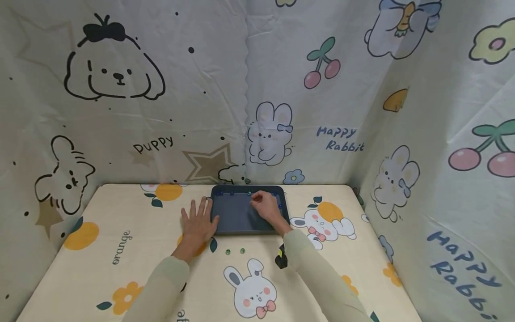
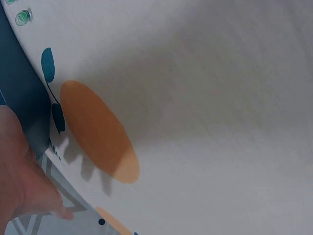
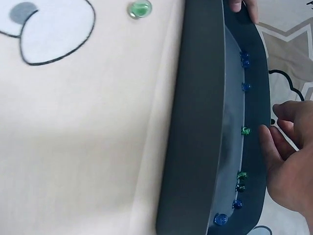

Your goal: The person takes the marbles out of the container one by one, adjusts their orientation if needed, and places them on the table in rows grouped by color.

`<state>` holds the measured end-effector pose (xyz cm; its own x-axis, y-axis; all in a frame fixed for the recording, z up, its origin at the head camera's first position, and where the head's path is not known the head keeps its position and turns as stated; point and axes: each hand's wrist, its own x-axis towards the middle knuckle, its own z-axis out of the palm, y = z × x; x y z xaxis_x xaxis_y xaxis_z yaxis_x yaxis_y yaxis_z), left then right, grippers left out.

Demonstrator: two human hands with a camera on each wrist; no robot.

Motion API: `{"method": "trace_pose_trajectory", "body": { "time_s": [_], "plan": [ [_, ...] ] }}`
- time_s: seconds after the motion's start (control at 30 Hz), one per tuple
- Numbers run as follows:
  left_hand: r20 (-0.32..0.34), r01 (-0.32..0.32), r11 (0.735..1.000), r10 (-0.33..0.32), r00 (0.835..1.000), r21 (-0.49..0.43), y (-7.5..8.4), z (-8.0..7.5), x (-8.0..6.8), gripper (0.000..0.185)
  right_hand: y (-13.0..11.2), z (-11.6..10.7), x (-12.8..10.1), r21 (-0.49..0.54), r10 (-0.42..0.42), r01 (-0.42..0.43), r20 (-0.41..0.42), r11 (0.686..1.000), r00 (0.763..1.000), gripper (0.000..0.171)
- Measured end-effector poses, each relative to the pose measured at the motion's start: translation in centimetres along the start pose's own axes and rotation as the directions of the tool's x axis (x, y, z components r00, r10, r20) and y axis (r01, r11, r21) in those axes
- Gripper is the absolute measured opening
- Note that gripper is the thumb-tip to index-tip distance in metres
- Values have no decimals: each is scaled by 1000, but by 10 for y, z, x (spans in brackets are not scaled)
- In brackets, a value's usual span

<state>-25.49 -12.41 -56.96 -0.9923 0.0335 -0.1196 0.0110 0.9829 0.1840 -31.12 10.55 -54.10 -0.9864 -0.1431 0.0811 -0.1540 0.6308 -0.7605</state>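
Note:
A dark shallow tray stands at the far side of the table. My left hand is at its left side, palm down, fingers spread. Over the tray's right half is my right hand, its fingers bent and the thumb apart from the index finger. Between them no object shows in the right wrist view. Along the tray's far wall sit several glass marbles, among them a green marble and a blue marble. Outside, in front of the tray, lie two green marbles on the cloth.
A printed cream cloth covers the table. Patterned fabric walls rise at the back and both sides. Beside the right forearm is a small black object with a yellow patch.

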Motion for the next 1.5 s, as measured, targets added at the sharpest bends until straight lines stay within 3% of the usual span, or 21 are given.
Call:
{"method": "trace_pose_trajectory", "body": {
  "time_s": [0.33,0.6,0.8,0.97,1.13,1.5],
  "plan": [
    [9,1,1000,-1,1000,8,2,-2,-2,73,3,12,14,-39,45,-45,-21,998,999,18],
    [8,-12,1000,11,1000,21,2,-1,-2,72,3,18,20,-5,173,-174,-69,985,982,22],
    [-4,-3,1000,3,1000,28,2,0,-2,73,1,21,22,93,265,-255,-128,963,956,26],
    [-19,7,999,-7,1000,37,2,0,-1,73,4,28,27,189,363,-332,-159,924,918,28],
    [-11,6,1000,-6,1000,28,2,2,-1,73,11,35,31,209,433,-398,-162,893,887,25],
    [-16,1,1000,-1,1000,10,2,3,-1,71,14,36,38,153,353,-328,-183,932,918,24]
  ]
}}
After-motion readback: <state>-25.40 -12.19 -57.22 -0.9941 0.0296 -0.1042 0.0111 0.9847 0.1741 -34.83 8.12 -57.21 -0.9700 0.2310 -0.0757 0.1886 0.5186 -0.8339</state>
